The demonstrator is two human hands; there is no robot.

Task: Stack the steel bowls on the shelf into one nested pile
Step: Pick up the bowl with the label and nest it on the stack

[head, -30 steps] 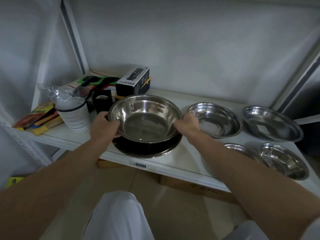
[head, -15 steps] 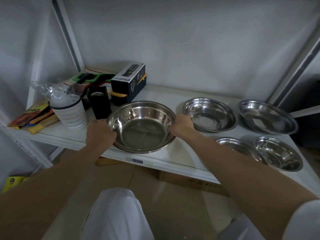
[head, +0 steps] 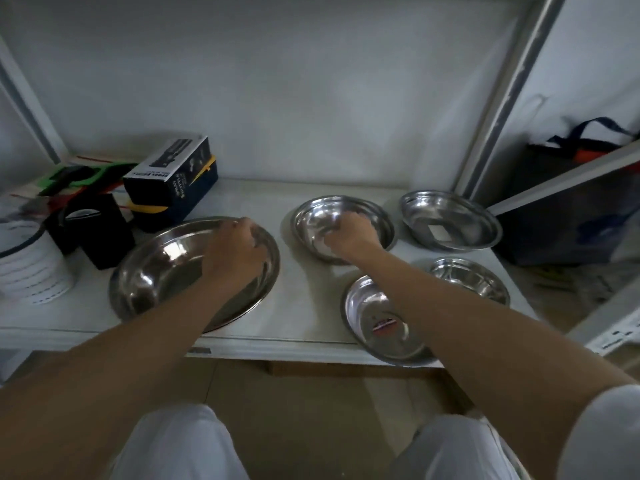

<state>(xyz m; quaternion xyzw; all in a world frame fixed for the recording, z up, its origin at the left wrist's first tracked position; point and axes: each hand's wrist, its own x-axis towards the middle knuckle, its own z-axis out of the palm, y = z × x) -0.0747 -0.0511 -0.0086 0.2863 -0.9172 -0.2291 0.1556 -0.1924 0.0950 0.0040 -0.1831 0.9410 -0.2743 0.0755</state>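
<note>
A large steel bowl [head: 156,271] rests on the left of the white shelf [head: 304,306]. My left hand [head: 239,251] lies over its far right side, fingers curled at the rim. Behind the middle sits a medium bowl [head: 311,216]. My right hand [head: 349,235] reaches into it, fingers closed at its near rim. Three more steel bowls lie singly: one at the back right [head: 450,220], one at the front right [head: 474,282], and one at the front edge [head: 374,313], partly under my right forearm.
A black box [head: 173,174], a black container [head: 100,230] and a white cup [head: 31,268] crowd the shelf's left end. A grey upright post [head: 502,98] bounds the right side, with a dark bag [head: 571,188] beyond it.
The large bowl came down from the air onto the shelf. My left hand shifted from its left rim to its far right side, and my right hand left it for the medium bowl.
</note>
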